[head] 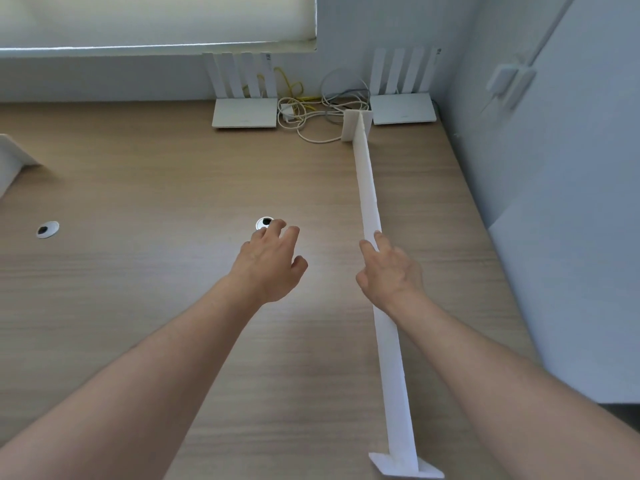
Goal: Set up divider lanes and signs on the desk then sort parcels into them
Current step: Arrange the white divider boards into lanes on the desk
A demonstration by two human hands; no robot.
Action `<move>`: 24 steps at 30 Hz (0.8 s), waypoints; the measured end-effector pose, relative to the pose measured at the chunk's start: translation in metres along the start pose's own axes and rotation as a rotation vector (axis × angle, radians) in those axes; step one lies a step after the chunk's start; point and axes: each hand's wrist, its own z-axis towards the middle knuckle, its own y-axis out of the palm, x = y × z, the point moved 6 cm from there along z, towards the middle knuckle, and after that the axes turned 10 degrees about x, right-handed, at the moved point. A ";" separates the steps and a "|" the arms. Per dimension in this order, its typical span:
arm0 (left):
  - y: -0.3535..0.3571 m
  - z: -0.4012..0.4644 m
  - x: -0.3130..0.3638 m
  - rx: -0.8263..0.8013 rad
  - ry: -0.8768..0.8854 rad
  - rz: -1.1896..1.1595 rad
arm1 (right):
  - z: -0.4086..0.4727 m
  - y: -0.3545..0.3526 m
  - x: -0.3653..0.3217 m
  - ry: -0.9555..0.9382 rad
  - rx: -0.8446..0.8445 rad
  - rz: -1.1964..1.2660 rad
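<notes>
A long white foam divider [367,188] stands upright on the wooden desk [138,188], running from the back wall to the front edge, with a white foot block at each end. My right hand [391,271] sits at the divider's middle, thumb on its left face and fingers over the top edge. My left hand [273,261] hovers over the bare desk to the left, fingers loosely spread, holding nothing. No parcels or signs are in view.
Two white routers [244,114] [403,109] with upright antennas stand at the back wall, a tangle of cables [311,109] between them. Two round cable grommets [265,223] [47,229] sit in the desk. Another white piece [12,157] lies at far left. A wall bounds the right side.
</notes>
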 end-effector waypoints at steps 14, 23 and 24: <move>-0.142 -0.130 -0.170 0.131 -0.172 -0.004 | -0.048 -0.114 -0.239 -0.310 0.231 0.103; -0.205 -0.278 -0.352 0.183 -0.321 -0.002 | -0.134 -0.139 -0.459 -0.504 0.254 0.091; -0.210 -0.294 -0.371 0.184 -0.337 0.001 | -0.141 -0.139 -0.483 -0.525 0.243 0.091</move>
